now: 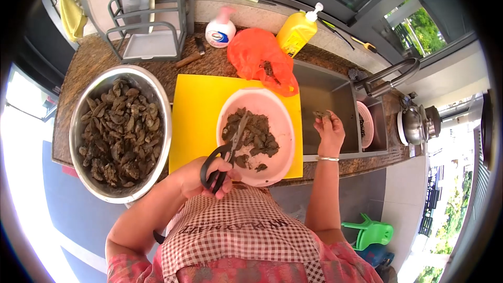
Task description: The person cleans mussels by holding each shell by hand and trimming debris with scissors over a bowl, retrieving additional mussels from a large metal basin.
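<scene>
My left hand is closed round the black handles of a pair of scissors. The blades point up over a pink bowl, which holds many small dark shellfish, perhaps snails. Raised over the near right part of the sink, my right hand pinches one small brownish shellfish at its fingertips. Its exact kind is too small to make out. A yellow cutting board lies under the bowl. To the left, a large metal basin is heaped with more dark shellfish.
Behind the board lie a red plastic bag, a pump bottle and a yellow bottle. A knife rack stands at the back left. The grey sink with its faucet and a pink basket is at right.
</scene>
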The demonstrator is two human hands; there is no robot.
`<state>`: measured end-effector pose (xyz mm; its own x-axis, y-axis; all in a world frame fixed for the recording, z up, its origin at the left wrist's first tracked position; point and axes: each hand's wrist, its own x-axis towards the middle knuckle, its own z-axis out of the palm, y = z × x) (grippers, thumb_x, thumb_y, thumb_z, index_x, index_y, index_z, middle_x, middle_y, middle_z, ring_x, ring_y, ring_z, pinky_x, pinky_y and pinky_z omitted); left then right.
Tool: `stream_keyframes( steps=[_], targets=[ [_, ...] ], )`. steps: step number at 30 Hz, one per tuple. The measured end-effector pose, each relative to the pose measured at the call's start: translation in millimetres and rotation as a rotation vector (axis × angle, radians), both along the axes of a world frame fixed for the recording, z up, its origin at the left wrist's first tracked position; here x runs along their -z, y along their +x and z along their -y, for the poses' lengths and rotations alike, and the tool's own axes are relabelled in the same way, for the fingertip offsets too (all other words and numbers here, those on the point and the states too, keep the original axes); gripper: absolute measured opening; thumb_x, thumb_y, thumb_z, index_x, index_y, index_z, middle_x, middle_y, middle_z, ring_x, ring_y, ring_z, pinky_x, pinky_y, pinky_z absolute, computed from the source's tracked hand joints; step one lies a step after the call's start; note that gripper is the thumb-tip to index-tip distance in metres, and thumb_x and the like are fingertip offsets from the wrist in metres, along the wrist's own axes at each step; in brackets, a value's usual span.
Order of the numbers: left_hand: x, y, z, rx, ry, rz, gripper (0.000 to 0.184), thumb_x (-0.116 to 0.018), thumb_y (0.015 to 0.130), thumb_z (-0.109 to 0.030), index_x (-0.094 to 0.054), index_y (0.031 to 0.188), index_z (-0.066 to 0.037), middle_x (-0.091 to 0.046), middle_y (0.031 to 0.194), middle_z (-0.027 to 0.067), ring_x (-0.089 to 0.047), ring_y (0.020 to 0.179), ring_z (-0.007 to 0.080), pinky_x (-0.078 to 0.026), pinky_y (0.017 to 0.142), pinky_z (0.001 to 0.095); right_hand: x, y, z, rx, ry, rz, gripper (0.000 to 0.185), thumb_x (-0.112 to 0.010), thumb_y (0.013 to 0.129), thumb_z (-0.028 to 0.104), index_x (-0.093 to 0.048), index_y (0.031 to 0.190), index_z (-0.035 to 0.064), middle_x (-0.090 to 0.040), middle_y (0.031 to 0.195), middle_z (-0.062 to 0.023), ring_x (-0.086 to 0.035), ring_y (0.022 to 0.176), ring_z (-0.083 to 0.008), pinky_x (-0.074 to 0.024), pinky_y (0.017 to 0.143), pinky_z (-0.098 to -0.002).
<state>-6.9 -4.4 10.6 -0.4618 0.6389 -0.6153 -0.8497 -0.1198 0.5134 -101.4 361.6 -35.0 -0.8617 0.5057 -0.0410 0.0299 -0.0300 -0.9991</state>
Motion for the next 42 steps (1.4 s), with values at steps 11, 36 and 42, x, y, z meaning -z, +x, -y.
stream_keyframes(
  steps=[11, 36, 42],
  targets=[
    [-33.2, 9.3, -2.0, 0.317, -0.701, -1.002, 0.04, -0.06, 0.09, -0.036, -0.062, 0.106, 0.001, -0.066, 0.083, 0.0208, -0.067, 0.077, 0.0367, -0.051, 0.073, 0.0441, -55.3, 33.1, 73.7, -0.641, -0.405, -0.031, 0.025, -0.057, 0.1, 0.008, -0.058, 0.123, -0.001, -0.065, 0.108, -0.0073, -0.068, 0.095, -0.0192, -0.0592, 0.083, -0.0357],
    [-6.1, 22.2, -0.3, 0.139, -0.358, -0.434, 0.033, -0.058, 0.099, -0.028, -0.065, 0.099, 0.004, -0.065, 0.069, 0.0078, -0.063, 0.06, 0.0149, -0.051, 0.057, 0.0273, -58.6, 40.8, 77.1, -0.264, -0.037, -0.107, 0.022, -0.061, 0.099, 0.012, -0.06, 0.117, -0.0015, -0.065, 0.108, -0.0071, -0.067, 0.092, -0.0163, -0.0596, 0.08, -0.0315],
    [1.7, 29.0, 11.5, 0.026, -0.284, -0.338, 0.041, -0.057, 0.099, -0.033, -0.063, 0.109, 0.007, -0.066, 0.074, 0.0091, -0.065, 0.062, 0.0152, -0.053, 0.057, 0.027, -33.4, 4.7, 7.2, 0.008, 1.135, -0.094, 0.028, -0.073, 0.084, 0.012, -0.067, 0.11, 0.0024, -0.066, 0.102, -0.0108, -0.067, 0.086, -0.0222, -0.0549, 0.077, -0.0338]
  ],
)
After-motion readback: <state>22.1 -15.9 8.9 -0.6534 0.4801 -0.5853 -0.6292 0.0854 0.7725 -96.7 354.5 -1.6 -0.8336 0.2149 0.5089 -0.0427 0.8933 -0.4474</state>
